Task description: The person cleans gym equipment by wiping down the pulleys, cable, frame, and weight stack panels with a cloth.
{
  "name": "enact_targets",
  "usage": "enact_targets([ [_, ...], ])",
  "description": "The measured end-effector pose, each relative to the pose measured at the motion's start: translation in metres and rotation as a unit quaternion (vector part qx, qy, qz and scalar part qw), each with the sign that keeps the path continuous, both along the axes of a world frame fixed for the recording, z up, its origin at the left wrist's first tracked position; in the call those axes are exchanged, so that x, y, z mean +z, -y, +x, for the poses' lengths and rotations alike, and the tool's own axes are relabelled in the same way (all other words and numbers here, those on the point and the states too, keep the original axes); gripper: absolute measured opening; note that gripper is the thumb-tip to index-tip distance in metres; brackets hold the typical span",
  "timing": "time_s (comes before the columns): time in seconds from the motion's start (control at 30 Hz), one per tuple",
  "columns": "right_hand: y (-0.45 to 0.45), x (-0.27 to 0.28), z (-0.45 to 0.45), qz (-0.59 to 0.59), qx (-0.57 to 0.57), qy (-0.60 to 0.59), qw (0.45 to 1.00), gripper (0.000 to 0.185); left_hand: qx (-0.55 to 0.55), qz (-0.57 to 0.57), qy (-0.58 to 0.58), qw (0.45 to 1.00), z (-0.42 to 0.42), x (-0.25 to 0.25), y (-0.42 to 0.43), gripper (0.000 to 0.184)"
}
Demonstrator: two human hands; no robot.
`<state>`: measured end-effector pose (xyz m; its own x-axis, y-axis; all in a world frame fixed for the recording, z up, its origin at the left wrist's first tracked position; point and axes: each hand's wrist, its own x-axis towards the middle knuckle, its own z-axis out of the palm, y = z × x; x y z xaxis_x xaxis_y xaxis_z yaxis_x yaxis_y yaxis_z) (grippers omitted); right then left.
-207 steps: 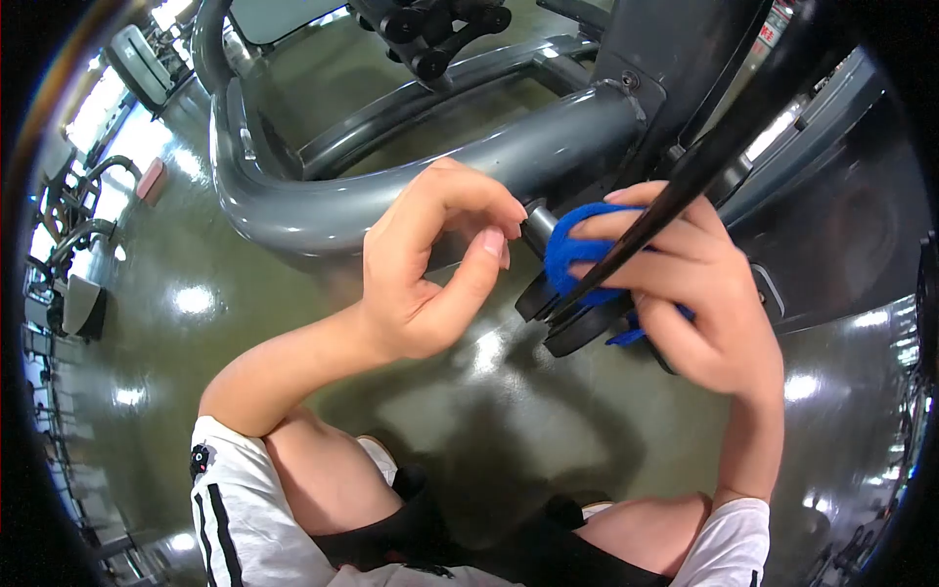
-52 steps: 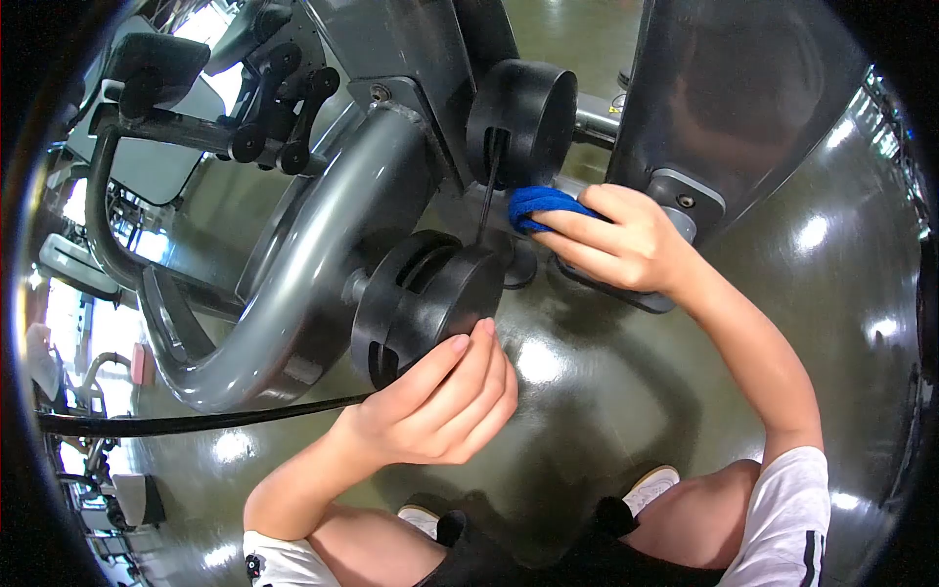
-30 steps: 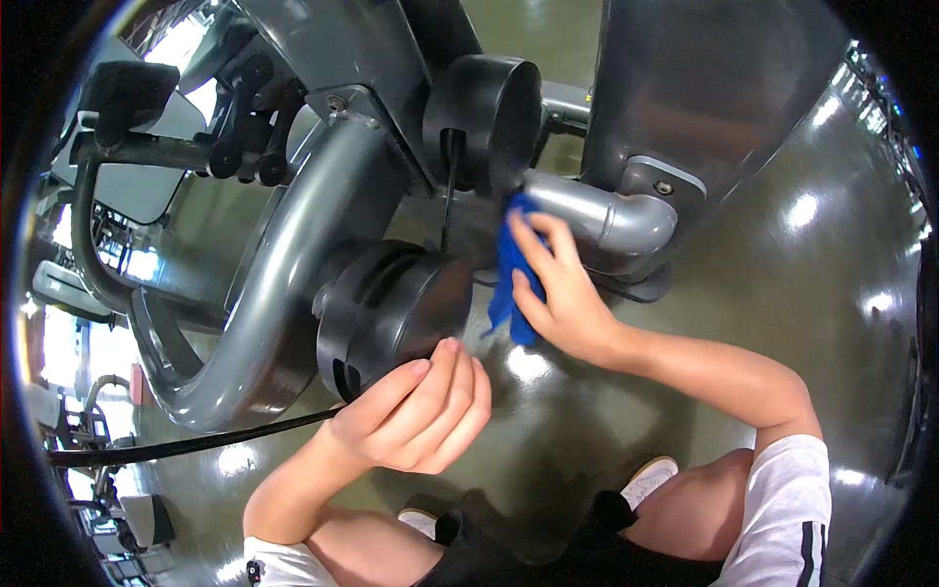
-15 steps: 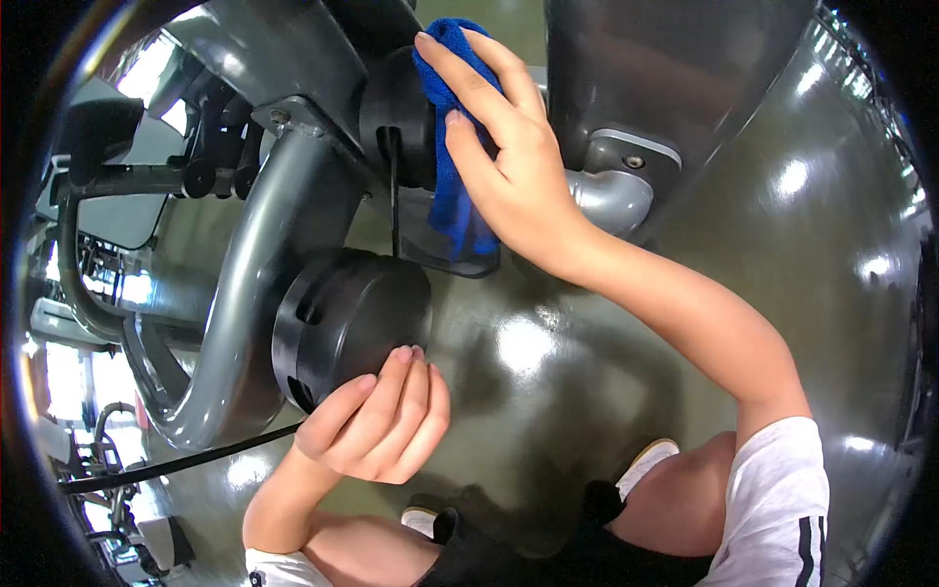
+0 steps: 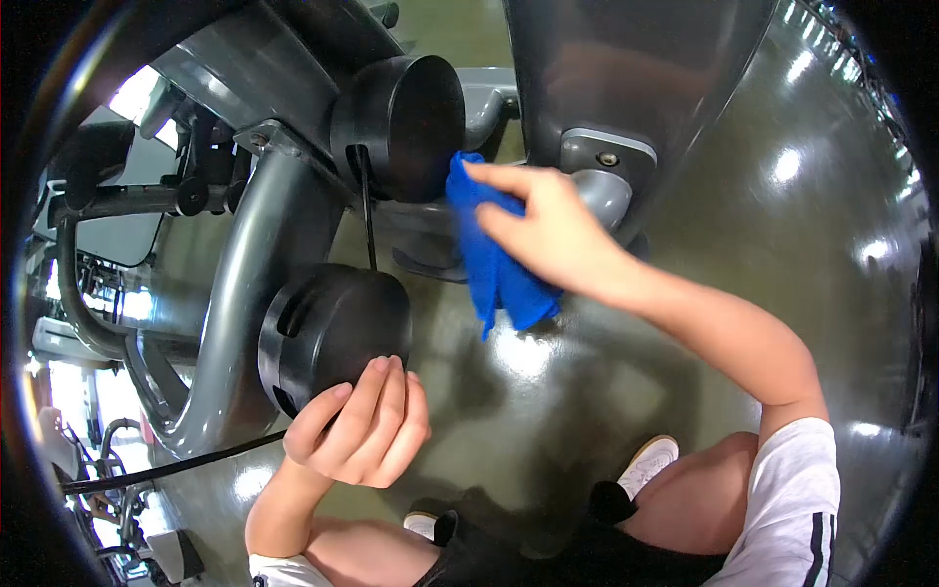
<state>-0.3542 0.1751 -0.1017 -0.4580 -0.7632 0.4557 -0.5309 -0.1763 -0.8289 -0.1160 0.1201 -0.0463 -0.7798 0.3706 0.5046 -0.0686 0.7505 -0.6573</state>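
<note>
My right hand (image 5: 562,230) pinches a blue cloth (image 5: 499,274), which hangs loosely below the fingers. The cloth's top edge is close to the right side of the upper round black pulley housing (image 5: 421,132); I cannot tell if they touch. Lower down, my left hand (image 5: 367,426) grips the bottom edge of the lower round black pulley housing (image 5: 342,323), fingers bent against its face and thumb at its side. A thin black cable (image 5: 368,220) runs between the two housings, and another cable (image 5: 186,470) leads off left from the lower one.
A curved silver-grey tube (image 5: 240,293) of the machine frame stands left of the housings. A large dark panel (image 5: 636,68) with a bolted bracket (image 5: 608,157) is at upper right. More gym equipment (image 5: 117,499) fills the left edge. The floor (image 5: 704,293) is shiny.
My right hand has come down and to the right with the blue cloth, off the upper housing's face, which now shows. My left hand keeps its grip. The view has shifted slightly.
</note>
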Motion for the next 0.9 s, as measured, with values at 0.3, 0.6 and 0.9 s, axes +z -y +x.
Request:
enact_targets([
  [0.3, 0.025, 0.064, -0.017, -0.267, -0.026, -0.041, 0.963, 0.032, -0.008, -0.018, -0.015, 1.0, -0.002, 0.0, 0.002, 0.014],
  [0.6, 0.047, 0.09, -0.005, -0.179, -0.056, -0.49, 0.851, 0.015, -0.012, -0.033, 0.032, 0.999, 0.006, 0.0, 0.006, 0.017],
  [0.9, 0.066, 0.073, -0.035, -0.131, -0.126, -0.293, 0.939, 0.025, -0.005, -0.009, -0.01, 1.0, 0.001, -0.002, 0.004, 0.012],
])
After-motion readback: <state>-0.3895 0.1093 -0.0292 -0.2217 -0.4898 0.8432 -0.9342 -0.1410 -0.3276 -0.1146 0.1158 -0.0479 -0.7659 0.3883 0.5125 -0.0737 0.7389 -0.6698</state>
